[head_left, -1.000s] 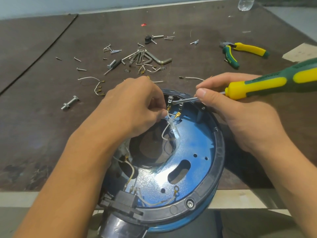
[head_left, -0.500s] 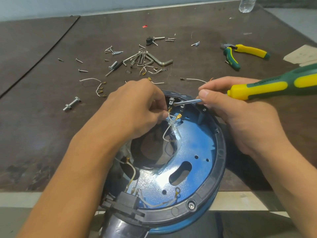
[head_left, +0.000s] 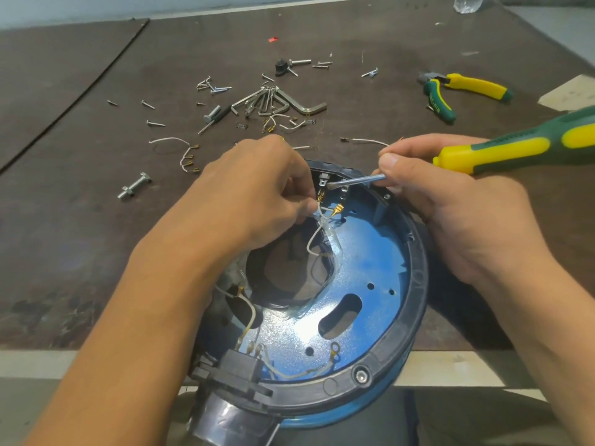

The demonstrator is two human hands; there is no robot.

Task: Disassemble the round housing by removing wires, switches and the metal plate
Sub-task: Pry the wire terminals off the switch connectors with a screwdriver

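The round housing [head_left: 415, 284] has a black rim and rests at the table's near edge, with a blue metal plate [head_left: 363, 262] inside it. My left hand [head_left: 254, 194] pinches a white wire [head_left: 317, 235] whose brass terminal sits at the switch [head_left: 323, 180] on the far rim. A second brass terminal [head_left: 337, 210] hangs loose beside it. My right hand [head_left: 450, 204] grips a green and yellow screwdriver [head_left: 515, 149]; its blade tip rests against the switch terminals. More white wires [head_left: 299, 373] run to a black connector block [head_left: 240, 370] at the near rim.
Loose screws, hex keys [head_left: 283, 103], cut wires [head_left: 175, 146] and a bolt [head_left: 133, 186] lie scattered on the dark table beyond the housing. Green and yellow pliers [head_left: 457, 90] lie at the far right. A clear bottle [head_left: 467, 3] stands at the far edge.
Both hands have stayed at the switch. The screwdriver tip shifted slightly along the terminals while my left fingers kept pinching the wire.
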